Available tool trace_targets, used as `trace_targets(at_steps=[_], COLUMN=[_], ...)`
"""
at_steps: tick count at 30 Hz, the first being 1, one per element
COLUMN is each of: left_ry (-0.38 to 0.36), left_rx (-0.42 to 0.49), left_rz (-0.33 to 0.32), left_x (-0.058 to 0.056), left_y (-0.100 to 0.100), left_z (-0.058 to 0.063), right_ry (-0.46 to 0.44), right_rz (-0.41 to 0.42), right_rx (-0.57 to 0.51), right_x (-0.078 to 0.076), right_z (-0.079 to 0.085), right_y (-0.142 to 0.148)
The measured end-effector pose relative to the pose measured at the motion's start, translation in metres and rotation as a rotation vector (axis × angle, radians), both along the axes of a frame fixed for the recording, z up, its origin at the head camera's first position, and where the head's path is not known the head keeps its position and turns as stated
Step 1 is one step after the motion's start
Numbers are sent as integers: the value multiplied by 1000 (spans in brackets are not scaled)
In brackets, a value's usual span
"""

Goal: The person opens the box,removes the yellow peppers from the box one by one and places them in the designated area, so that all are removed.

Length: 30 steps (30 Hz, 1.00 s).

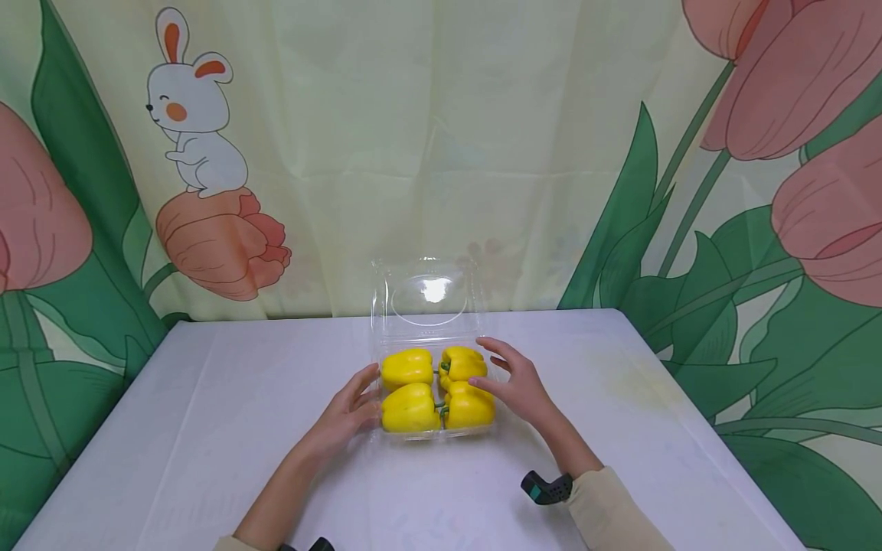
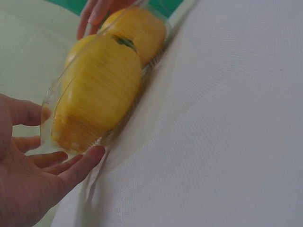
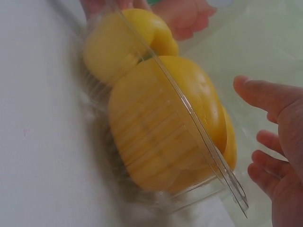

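Several yellow bell peppers (image 1: 411, 408) lie in two rows in a clear plastic clamshell container (image 1: 422, 436), their green stems turned toward the middle. Its transparent lid (image 1: 427, 298) stands raised at the back. At the container's left side, my left hand (image 1: 347, 405) has its fingertips right at the wall, the fingers loosely spread. My right hand (image 1: 517, 383) hovers over the right edge, thumb and fingers apart and holding nothing. In the right wrist view, a gap shows between the right hand (image 3: 284, 137) and the container's rim (image 3: 189, 109).
A white cloth covers the table (image 1: 241, 398), which ends at a curtain (image 1: 427, 153) printed with tulips and a rabbit. Black wrist devices (image 1: 547, 488) sit on the forearms, near beige sleeves (image 1: 613, 509).
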State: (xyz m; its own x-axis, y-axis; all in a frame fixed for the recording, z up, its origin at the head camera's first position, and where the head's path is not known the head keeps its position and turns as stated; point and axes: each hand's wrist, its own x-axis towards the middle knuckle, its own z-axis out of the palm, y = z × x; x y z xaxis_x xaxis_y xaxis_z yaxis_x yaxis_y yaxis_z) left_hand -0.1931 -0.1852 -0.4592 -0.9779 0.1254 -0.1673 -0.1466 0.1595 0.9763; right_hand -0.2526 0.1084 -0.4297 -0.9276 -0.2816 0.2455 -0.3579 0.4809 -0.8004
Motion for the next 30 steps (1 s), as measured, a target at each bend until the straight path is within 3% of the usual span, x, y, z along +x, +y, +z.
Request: trace_targets(at_steps=[30], left_ry=[-1], left_rx=[11], left_rz=[-12], left_x=[9], left_y=[-1], left_z=[0], right_ry=[-9], right_rz=[-2], right_rx=[109], right_x=[-10], right_z=[-4], right_y=[-8])
